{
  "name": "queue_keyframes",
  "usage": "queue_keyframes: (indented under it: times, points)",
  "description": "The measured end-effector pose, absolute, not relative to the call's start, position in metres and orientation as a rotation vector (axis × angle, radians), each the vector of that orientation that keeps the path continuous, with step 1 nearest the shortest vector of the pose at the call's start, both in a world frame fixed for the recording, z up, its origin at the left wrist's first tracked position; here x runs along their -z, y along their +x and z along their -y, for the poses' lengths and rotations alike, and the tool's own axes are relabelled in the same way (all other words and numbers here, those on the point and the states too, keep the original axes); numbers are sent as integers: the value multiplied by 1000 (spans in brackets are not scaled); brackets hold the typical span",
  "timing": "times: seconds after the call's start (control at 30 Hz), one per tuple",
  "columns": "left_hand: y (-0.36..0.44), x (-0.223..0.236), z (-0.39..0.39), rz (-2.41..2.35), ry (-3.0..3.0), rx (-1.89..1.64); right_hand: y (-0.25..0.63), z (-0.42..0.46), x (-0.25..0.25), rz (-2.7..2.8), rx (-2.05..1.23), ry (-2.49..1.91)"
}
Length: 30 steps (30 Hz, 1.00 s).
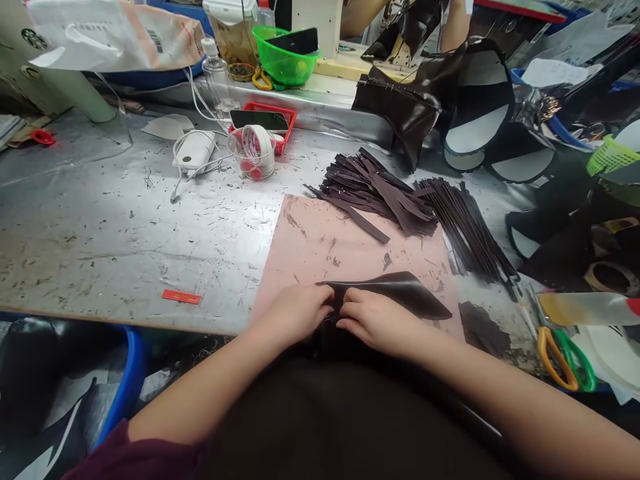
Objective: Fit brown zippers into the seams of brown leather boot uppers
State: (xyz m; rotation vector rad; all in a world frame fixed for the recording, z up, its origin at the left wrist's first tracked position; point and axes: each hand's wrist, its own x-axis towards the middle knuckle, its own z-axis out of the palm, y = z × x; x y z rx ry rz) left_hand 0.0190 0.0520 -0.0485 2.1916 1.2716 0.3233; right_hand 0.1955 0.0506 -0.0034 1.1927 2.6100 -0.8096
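Note:
A glossy dark brown leather piece (pixel 400 291) lies over the front of the pinkish board, one pointed end reaching right and the rest dropping toward my lap. My left hand (pixel 300 310) pinches its edge with bent fingers. Close beside it, my right hand (pixel 375 320) grips the same leather, fingers curled and thumb underneath. Only a small gap separates the two hands. Beyond them, a pile of dark brown strips (pixel 380 190) rests on the board's far edge, with a bundle of thinner strips (pixel 465 227) to its right.
The pink board (pixel 310 247) sits on a silvery table (pixel 100 233). Scissors (pixel 565 360) and a glue-coloured bottle (pixel 580 309) are at right. Dark leather boot parts (pixel 480 100) stand behind. A red strip (pixel 181 297) lies left; a blue tub (pixel 133 373) is below. Another person's arm (pixel 456 27) shows at the back.

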Motion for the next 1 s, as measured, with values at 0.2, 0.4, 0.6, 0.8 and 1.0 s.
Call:
queue_keyframes:
  times: [0.2, 0.4, 0.6, 0.8, 1.0]
  points:
    - [4, 57, -30, -870, 2567, -734, 197, -53, 0, -2582, 859, 1177]
    - [-2, 64, -22, -903, 2532, -694, 207, -56, -4, -2589, 997, 1144]
    - [-1, 60, -28, -907, 2435, -598, 217, -57, 4, -2674, 1173, 1229]
    - [-3, 49, -35, -689, 2721, -332, 211, -52, -2, -2668, 1047, 1188]
    - [-18, 48, -30, -757, 2812, -244, 191, -51, -4, -2570, 783, 1141]
